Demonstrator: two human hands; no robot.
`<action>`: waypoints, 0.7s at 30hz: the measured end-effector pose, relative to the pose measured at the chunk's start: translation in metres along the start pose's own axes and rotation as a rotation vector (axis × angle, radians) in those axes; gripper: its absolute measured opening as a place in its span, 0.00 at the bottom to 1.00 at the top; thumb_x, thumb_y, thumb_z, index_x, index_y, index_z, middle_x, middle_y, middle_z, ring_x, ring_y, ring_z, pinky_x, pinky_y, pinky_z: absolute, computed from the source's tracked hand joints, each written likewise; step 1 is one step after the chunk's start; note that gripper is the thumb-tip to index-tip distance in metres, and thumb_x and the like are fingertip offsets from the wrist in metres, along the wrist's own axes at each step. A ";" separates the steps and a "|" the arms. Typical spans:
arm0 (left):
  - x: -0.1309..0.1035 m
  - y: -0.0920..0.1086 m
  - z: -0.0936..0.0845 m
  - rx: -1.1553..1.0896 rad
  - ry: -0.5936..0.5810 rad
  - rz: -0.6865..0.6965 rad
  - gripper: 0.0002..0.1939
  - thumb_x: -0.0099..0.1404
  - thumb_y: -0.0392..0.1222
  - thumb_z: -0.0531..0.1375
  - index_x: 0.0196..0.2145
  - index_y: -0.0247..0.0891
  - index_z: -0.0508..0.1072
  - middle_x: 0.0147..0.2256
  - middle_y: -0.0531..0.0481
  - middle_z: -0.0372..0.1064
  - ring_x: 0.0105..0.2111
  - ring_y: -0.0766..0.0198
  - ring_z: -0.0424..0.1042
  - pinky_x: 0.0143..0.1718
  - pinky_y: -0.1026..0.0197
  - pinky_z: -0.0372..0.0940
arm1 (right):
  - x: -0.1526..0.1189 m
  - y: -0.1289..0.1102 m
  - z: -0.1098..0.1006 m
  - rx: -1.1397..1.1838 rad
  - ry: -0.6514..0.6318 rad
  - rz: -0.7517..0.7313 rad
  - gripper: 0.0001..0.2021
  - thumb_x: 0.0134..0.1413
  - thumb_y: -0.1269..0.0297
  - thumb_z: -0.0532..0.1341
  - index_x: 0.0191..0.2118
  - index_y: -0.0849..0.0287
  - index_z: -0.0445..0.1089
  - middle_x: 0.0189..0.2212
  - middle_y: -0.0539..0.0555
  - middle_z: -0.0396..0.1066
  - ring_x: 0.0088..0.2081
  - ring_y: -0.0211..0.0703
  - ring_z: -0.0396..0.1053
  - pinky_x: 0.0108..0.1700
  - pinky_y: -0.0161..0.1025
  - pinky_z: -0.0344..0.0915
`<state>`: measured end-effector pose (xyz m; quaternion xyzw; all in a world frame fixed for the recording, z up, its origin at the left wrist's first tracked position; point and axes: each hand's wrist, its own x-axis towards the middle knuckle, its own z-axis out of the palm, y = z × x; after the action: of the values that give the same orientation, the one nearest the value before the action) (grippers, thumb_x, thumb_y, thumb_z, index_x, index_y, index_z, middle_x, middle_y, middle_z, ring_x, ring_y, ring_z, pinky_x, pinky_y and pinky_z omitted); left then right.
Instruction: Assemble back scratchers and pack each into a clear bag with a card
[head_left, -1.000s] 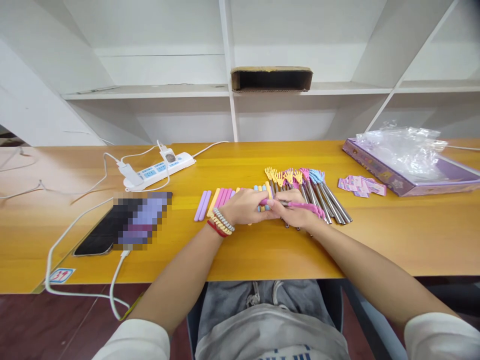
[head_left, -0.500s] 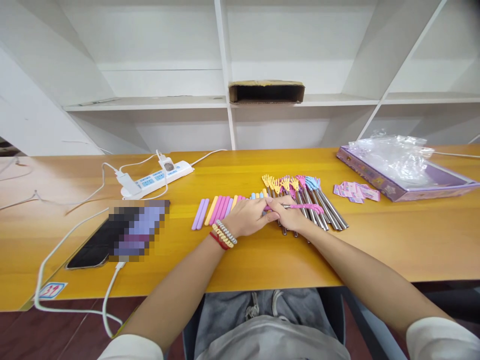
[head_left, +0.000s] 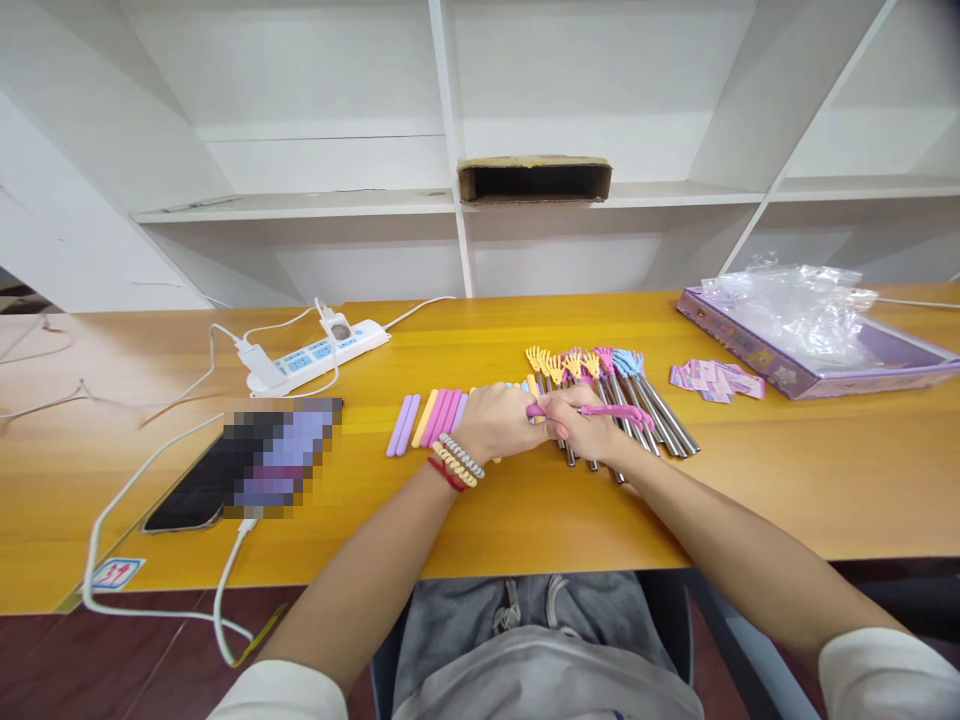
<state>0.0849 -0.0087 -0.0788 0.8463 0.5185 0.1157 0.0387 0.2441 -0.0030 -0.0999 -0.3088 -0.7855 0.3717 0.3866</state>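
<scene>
My left hand [head_left: 501, 420], with coiled bands at its wrist, is closed round the left end of a pink stick with a hand-shaped head [head_left: 624, 411]. My right hand [head_left: 581, 422] grips the same stick beside it, the fingers of both hands touching. The head sticks out to the right, over the right wrist. Behind and right of my hands lie metal rods [head_left: 664, 420] with yellow, pink and blue hand-shaped heads. Purple, yellow and pink tubes [head_left: 442, 418] lie in a row to the left, partly hidden by my left hand.
Small printed cards [head_left: 716, 380] lie right of the rods, beside a purple tray [head_left: 825, 385] holding clear plastic bags. A power strip [head_left: 319, 357], cables and a phone [head_left: 187, 490] are at left. A cardboard box [head_left: 534, 180] sits on the shelf.
My left hand has turned into a tighter grip, and the stick's pink left end now shows between my hands. The view has shifted slightly.
</scene>
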 end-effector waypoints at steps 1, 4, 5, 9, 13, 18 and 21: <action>0.000 0.001 0.000 -0.001 0.001 -0.011 0.28 0.56 0.65 0.50 0.21 0.38 0.73 0.21 0.46 0.68 0.23 0.58 0.67 0.23 0.62 0.48 | 0.000 -0.001 -0.001 0.006 0.005 -0.006 0.21 0.58 0.63 0.47 0.15 0.59 0.52 0.12 0.46 0.52 0.17 0.30 0.51 0.22 0.32 0.49; 0.000 0.001 0.001 -0.006 0.016 -0.020 0.29 0.55 0.66 0.50 0.19 0.38 0.71 0.20 0.47 0.67 0.23 0.58 0.67 0.22 0.62 0.48 | -0.001 -0.002 -0.002 0.004 0.020 -0.038 0.22 0.58 0.64 0.49 0.13 0.60 0.53 0.11 0.45 0.53 0.16 0.29 0.51 0.22 0.31 0.50; 0.000 0.001 0.001 -0.010 0.018 -0.018 0.28 0.54 0.67 0.50 0.19 0.38 0.71 0.20 0.47 0.66 0.23 0.59 0.67 0.22 0.62 0.47 | -0.002 -0.002 -0.002 -0.004 0.022 -0.052 0.22 0.58 0.65 0.49 0.13 0.60 0.54 0.11 0.46 0.53 0.16 0.29 0.52 0.21 0.31 0.50; 0.001 0.000 -0.004 -0.065 -0.057 -0.029 0.27 0.50 0.67 0.54 0.17 0.38 0.70 0.17 0.49 0.63 0.21 0.61 0.65 0.21 0.62 0.48 | -0.005 -0.004 -0.003 -0.096 0.013 -0.149 0.22 0.59 0.66 0.49 0.13 0.60 0.57 0.11 0.46 0.57 0.15 0.29 0.53 0.21 0.30 0.50; 0.001 -0.001 -0.014 -0.168 -0.211 -0.005 0.24 0.46 0.65 0.59 0.16 0.39 0.69 0.15 0.53 0.61 0.20 0.65 0.64 0.21 0.64 0.49 | -0.005 -0.011 -0.002 -0.239 -0.080 -0.323 0.21 0.60 0.67 0.48 0.16 0.60 0.62 0.12 0.47 0.61 0.16 0.29 0.56 0.23 0.30 0.54; -0.002 -0.008 -0.016 -0.165 -0.217 0.095 0.25 0.44 0.65 0.61 0.14 0.38 0.64 0.14 0.55 0.58 0.20 0.67 0.61 0.21 0.65 0.48 | -0.005 -0.015 -0.001 -0.365 -0.162 -0.378 0.19 0.60 0.68 0.49 0.19 0.60 0.65 0.14 0.48 0.64 0.17 0.30 0.58 0.24 0.31 0.56; -0.005 -0.011 -0.010 -0.143 -0.055 0.161 0.25 0.49 0.66 0.58 0.19 0.38 0.66 0.18 0.54 0.61 0.22 0.67 0.62 0.23 0.65 0.49 | -0.005 -0.009 -0.001 -0.290 0.014 -0.349 0.20 0.58 0.65 0.52 0.15 0.60 0.58 0.12 0.46 0.56 0.16 0.29 0.52 0.21 0.32 0.51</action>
<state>0.0712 -0.0085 -0.0722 0.8832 0.4381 0.1318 0.1037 0.2459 -0.0109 -0.0941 -0.2231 -0.8695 0.1803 0.4021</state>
